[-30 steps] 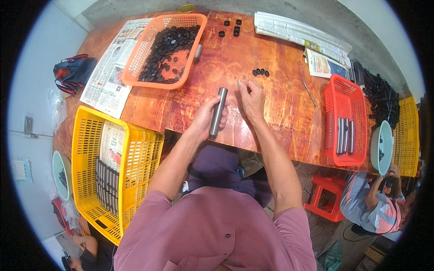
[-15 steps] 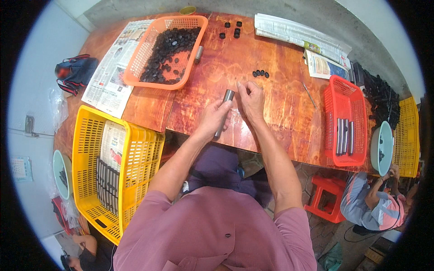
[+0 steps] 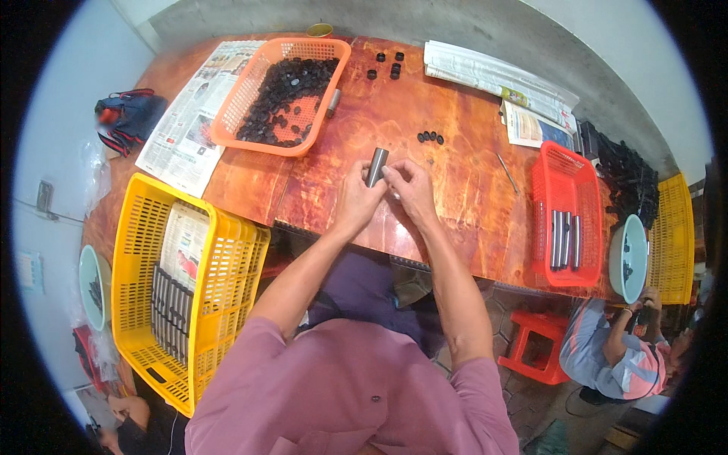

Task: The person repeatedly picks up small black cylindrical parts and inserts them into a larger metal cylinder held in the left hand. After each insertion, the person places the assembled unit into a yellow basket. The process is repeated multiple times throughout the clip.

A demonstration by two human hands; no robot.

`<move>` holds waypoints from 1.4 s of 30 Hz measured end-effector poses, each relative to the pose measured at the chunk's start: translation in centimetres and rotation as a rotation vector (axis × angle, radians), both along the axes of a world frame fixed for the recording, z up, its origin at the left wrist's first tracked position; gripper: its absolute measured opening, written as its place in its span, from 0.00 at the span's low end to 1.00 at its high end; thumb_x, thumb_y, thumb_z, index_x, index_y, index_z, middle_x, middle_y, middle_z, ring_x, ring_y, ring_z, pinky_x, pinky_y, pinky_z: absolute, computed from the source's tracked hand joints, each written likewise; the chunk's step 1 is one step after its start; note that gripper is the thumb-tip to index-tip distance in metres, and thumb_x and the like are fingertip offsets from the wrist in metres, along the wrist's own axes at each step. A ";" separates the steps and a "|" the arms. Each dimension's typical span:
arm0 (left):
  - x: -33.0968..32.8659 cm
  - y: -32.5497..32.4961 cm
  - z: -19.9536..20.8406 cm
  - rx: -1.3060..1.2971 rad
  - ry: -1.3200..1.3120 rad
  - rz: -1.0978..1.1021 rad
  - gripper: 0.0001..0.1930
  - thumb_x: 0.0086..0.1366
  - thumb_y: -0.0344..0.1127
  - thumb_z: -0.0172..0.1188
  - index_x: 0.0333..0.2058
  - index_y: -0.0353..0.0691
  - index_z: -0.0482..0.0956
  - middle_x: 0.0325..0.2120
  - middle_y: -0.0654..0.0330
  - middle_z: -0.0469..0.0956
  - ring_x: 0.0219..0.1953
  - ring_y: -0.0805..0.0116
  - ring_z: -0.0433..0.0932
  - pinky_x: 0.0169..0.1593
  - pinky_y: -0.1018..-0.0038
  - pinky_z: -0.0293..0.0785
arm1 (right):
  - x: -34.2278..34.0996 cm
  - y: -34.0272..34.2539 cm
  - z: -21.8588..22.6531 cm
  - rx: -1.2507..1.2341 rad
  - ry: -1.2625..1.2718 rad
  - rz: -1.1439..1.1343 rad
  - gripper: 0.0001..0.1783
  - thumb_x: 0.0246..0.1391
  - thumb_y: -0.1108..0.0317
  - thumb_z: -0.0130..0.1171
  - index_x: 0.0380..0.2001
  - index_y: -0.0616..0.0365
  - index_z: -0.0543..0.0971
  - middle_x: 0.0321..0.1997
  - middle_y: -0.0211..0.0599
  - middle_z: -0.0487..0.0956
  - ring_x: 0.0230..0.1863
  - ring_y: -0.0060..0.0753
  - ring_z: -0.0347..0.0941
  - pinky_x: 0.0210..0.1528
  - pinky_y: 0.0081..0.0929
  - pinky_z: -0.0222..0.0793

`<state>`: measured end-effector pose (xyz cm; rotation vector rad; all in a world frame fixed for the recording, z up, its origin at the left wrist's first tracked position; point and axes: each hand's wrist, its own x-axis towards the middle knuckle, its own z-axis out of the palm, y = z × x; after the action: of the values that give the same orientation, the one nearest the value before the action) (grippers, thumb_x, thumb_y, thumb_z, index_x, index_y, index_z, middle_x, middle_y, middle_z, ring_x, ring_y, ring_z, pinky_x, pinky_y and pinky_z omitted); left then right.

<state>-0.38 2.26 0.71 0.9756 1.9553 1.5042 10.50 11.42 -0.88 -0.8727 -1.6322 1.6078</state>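
A smooth dark grey tube (image 3: pixel 377 165) stands slightly tilted in my left hand (image 3: pixel 356 200), whose fingers are wrapped round it; its lower part is hidden by the hand. My right hand (image 3: pixel 412 191) is against the tube's right side, thumb and fingers bent together in a pinch. Whatever those fingertips hold, if anything, is too hidden to make out. Beyond my hands, several small black caps (image 3: pixel 431 138) lie in a short row on the wooden table (image 3: pixel 462 197). More black round pieces (image 3: pixel 395 69) sit near the table's far edge.
An orange basket (image 3: pixel 226 121) of black pieces stands far left on newspaper (image 3: pixel 178 144), a short tube beside it. A yellow crate (image 3: pixel 231 258) with several tubes is near left. Right are a thin rod (image 3: pixel 508 174), a red basket (image 3: pixel 540 227) of tubes, and a person (image 3: pixel 614 349).
My right hand has come down and left to meet the tube. The tube now stands more upright, its lower end covered by my left hand. The whole view has shifted slightly.
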 end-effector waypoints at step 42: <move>-3.1 -2.4 -3.1 0.244 -1.117 -0.428 0.16 0.75 0.32 0.55 0.58 0.34 0.73 0.45 0.58 0.80 0.41 0.71 0.80 0.46 0.74 0.80 | 2.7 1.7 1.7 0.613 -0.618 0.075 0.15 0.54 0.70 0.66 0.46 0.57 0.83 0.44 0.49 0.81 0.47 0.54 0.80 0.50 0.43 0.74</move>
<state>-3.47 -0.16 -2.41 0.3994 0.7389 1.5289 13.19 13.17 0.85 -1.0235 -2.4209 0.7991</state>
